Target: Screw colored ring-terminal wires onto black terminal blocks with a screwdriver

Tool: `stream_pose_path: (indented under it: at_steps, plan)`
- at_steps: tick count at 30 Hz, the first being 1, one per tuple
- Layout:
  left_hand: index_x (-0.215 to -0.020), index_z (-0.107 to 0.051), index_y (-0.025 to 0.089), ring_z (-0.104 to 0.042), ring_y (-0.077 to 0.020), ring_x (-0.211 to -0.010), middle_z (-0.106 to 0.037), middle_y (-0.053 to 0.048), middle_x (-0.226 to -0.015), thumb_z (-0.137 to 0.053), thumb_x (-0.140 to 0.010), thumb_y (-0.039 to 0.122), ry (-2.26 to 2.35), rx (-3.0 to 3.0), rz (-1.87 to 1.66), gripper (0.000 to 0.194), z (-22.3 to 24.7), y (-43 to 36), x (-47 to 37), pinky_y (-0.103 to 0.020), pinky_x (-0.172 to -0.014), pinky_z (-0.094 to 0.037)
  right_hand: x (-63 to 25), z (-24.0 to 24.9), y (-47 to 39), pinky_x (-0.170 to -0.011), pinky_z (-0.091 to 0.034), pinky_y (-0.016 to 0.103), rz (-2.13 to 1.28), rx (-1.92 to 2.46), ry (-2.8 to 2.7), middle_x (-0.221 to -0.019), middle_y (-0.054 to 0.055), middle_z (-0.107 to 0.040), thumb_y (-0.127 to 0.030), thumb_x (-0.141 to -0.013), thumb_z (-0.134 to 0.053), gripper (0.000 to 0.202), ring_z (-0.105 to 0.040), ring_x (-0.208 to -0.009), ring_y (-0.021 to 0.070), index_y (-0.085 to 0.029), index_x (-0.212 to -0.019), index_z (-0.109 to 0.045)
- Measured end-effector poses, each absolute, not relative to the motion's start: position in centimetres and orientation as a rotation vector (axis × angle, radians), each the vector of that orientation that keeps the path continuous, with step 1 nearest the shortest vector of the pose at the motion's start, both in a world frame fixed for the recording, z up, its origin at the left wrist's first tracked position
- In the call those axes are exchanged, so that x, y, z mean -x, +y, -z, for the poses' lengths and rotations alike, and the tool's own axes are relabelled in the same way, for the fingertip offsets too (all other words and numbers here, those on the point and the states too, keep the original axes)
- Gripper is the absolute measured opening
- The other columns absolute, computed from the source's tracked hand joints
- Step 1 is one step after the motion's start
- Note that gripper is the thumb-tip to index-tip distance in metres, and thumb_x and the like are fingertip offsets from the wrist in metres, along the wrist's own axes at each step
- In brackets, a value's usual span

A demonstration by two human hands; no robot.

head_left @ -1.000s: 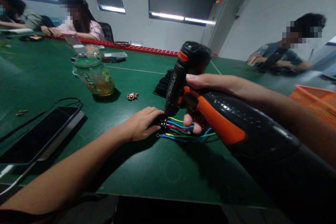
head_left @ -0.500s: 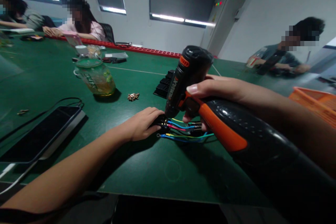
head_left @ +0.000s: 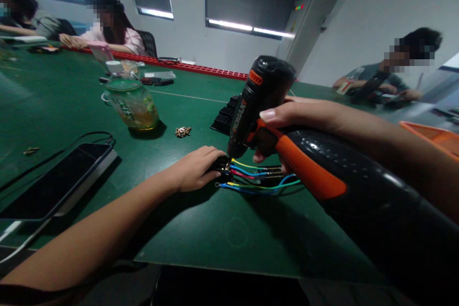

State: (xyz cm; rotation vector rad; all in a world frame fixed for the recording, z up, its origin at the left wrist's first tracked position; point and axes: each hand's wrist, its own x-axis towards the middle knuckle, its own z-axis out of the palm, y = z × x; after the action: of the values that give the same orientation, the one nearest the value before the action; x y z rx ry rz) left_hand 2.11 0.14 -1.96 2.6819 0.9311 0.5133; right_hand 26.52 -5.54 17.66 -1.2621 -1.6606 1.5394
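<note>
My left hand [head_left: 196, 170] is closed on a small black terminal block [head_left: 225, 164] lying on the green table. Yellow, blue, red and green wires [head_left: 251, 172] run from the block to the right, and one blue ring lug [head_left: 223, 185] lies loose at its near side. In my right hand [head_left: 287, 119] is a black and orange power screwdriver [head_left: 263, 91], its nose pointing down just above the block. The bit's tip is hidden, so contact cannot be made out. A small pile of screws [head_left: 183, 131] sits beyond my left hand.
Black parts [head_left: 223, 117] stand behind the screwdriver. A glass jug of tea [head_left: 132, 107] is at the left, beside a phone on a white box [head_left: 60, 177] with cables. An orange basket [head_left: 430, 136] is at the right. Several people sit across the table.
The screwdriver and my right hand have shifted slightly to the right. My left hand stays on the block.
</note>
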Motion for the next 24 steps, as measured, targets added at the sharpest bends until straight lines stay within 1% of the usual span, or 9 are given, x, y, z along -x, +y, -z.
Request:
stream_pose_path:
  at_steps: [2, 6, 9, 11, 13, 16, 18, 24]
  plan:
    - [-0.132, -0.054, 0.016, -0.061, -0.0299, -0.111, -0.063, -0.015, -0.120, -0.057, -0.097, 0.028, 0.934, -2.682, -0.518, 0.037, 2.0, 0.2, -2.1, -0.047, -0.097, -0.052, -26.7, -18.1, -5.7, -0.063, -0.058, 0.020, -1.554, 1.297, -1.662, -0.084, 0.001, -0.072, -0.032, -0.085, -0.072, 0.013, -0.069, -0.072, 0.0137, -0.022, -0.093, -0.070]
    - [-0.136, -0.051, 0.017, -0.060, -0.0298, -0.116, -0.062, -0.015, -0.127, -0.057, -0.098, 0.028, 0.919, -2.676, -0.506, 0.040, 2.1, 0.3, -2.0, -0.048, -0.102, -0.051, -27.3, -18.5, -6.2, -0.057, -0.056, 0.021, -1.527, 1.335, -1.628, -0.082, 0.000, -0.072, -0.035, -0.085, -0.069, 0.017, -0.066, -0.064, 0.0122, -0.022, -0.096, -0.072]
    - [-0.137, -0.051, 0.017, -0.059, -0.0299, -0.119, -0.062, -0.015, -0.128, -0.056, -0.098, 0.028, 0.918, -2.667, -0.492, 0.040, 2.1, 0.3, -2.0, -0.049, -0.104, -0.050, -28.2, -18.3, -6.8, -0.054, -0.057, 0.022, -1.514, 1.356, -1.590, -0.086, 0.002, -0.075, -0.037, -0.085, -0.070, 0.028, -0.068, -0.065, 0.0140, -0.024, -0.109, -0.073]
    - [-0.137, -0.051, 0.017, -0.059, -0.0299, -0.120, -0.061, -0.015, -0.130, -0.057, -0.099, 0.028, 0.925, -2.664, -0.480, 0.041, 2.1, 0.3, -2.0, -0.049, -0.105, -0.050, -28.9, -18.1, -7.3, -0.055, -0.059, 0.023, -1.507, 1.377, -1.546, -0.093, 0.003, -0.077, -0.039, -0.084, -0.073, 0.038, -0.070, -0.065, 0.0156, -0.026, -0.120, -0.070]
    - [-0.139, -0.050, 0.016, -0.058, -0.0299, -0.121, -0.060, -0.016, -0.131, -0.056, -0.099, 0.028, 0.919, -2.663, -0.475, 0.042, 2.1, 0.3, -2.0, -0.049, -0.106, -0.049, -29.4, -18.0, -8.0, -0.054, -0.059, 0.022, -1.478, 1.400, -1.492, -0.100, 0.006, -0.078, -0.040, -0.086, -0.074, 0.043, -0.069, -0.063, 0.0149, -0.026, -0.126, -0.067]
    - [-0.140, -0.049, 0.015, -0.057, -0.0297, -0.123, -0.060, -0.016, -0.132, -0.055, -0.100, 0.028, 0.903, -2.657, -0.481, 0.043, 2.1, 0.3, -1.9, -0.049, -0.107, -0.049, -29.7, -17.9, -9.4, -0.056, -0.059, 0.019, -1.397, 1.446, -1.409, -0.106, 0.009, -0.078, -0.036, -0.089, -0.069, 0.041, -0.070, -0.066, 0.0143, -0.025, -0.129, -0.065]
    - [-0.140, -0.049, 0.016, -0.058, -0.0296, -0.123, -0.060, -0.016, -0.132, -0.056, -0.099, 0.028, 0.903, -2.654, -0.482, 0.043, 2.1, 0.3, -1.9, -0.049, -0.107, -0.049, -29.8, -17.9, -10.2, -0.059, -0.060, 0.018, -1.331, 1.487, -1.344, -0.107, 0.009, -0.078, -0.033, -0.088, -0.070, 0.042, -0.072, -0.070, 0.0149, -0.027, -0.130, -0.065]
    - [-0.140, -0.049, 0.017, -0.058, -0.0295, -0.123, -0.060, -0.015, -0.133, -0.057, -0.099, 0.028, 0.906, -2.658, -0.476, 0.043, 2.1, 0.4, -1.9, -0.049, -0.108, -0.049, -31.2, -17.4, -11.4, -0.062, -0.061, 0.019, -1.228, 1.604, -1.157, -0.113, 0.010, -0.078, -0.036, -0.086, -0.073, 0.044, -0.074, -0.072, 0.0166, -0.030, -0.130, -0.067]
